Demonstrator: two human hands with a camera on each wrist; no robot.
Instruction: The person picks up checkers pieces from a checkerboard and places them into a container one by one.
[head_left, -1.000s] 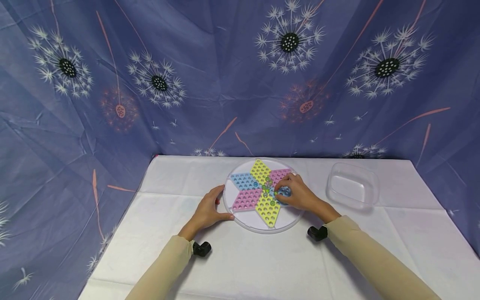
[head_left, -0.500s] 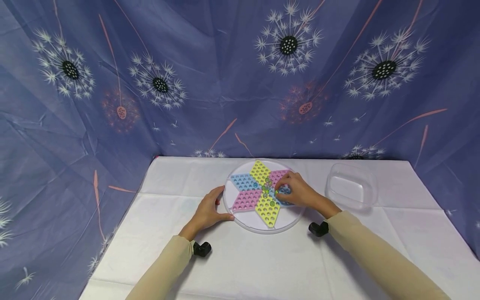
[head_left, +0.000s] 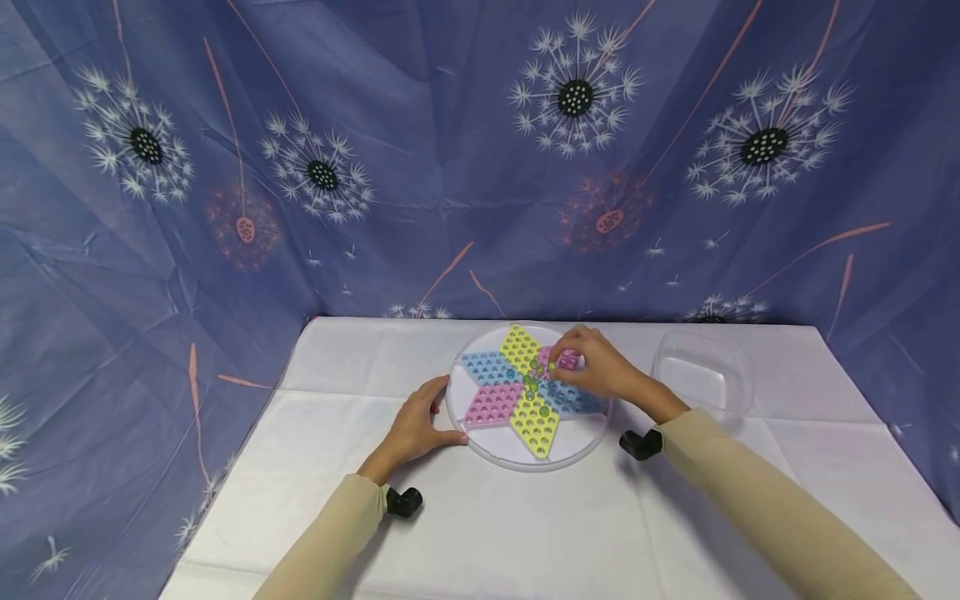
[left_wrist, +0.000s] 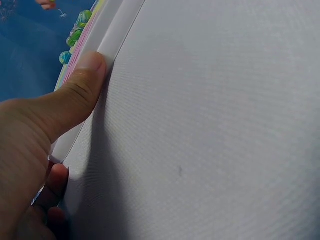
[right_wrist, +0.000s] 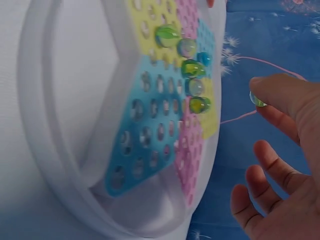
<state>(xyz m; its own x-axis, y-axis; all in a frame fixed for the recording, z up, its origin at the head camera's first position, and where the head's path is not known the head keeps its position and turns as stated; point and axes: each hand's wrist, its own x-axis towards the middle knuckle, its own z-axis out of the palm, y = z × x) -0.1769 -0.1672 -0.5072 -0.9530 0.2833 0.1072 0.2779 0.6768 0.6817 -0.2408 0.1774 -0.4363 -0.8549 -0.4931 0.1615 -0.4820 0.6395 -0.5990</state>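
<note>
A round white Chinese checkers board point(head_left: 498, 440) carries a star of yellow, pink and blue holed sections. At its left edge my left hand point(head_left: 412, 423) holds the rim, the thumb point(left_wrist: 82, 85) pressing the side while other fingers curl low by the table. Between thumb and index finger, my right hand point(head_left: 597, 369) pinches a clear yellow-green marble point(right_wrist: 257, 98) over the board's pink far-right section. The hand's remaining fingers are loosely bent. Several green, yellow and clear marbles point(right_wrist: 192, 68) sit around the star's middle, and a blue marble point(head_left: 511, 374) lies on the left blue section.
To the board's right stands a clear plastic container point(head_left: 702, 371). A white cloth point(head_left: 517, 533) covers the table, and a blue dandelion-print curtain point(head_left: 442, 150) hangs behind and on both sides. Black wrist cameras point(head_left: 641, 444) sit below the sleeves.
My right hand has moved slightly away from me, from the blue right section to the pink far-right one, still pinching the marble. My left hand keeps its place at the rim.
</note>
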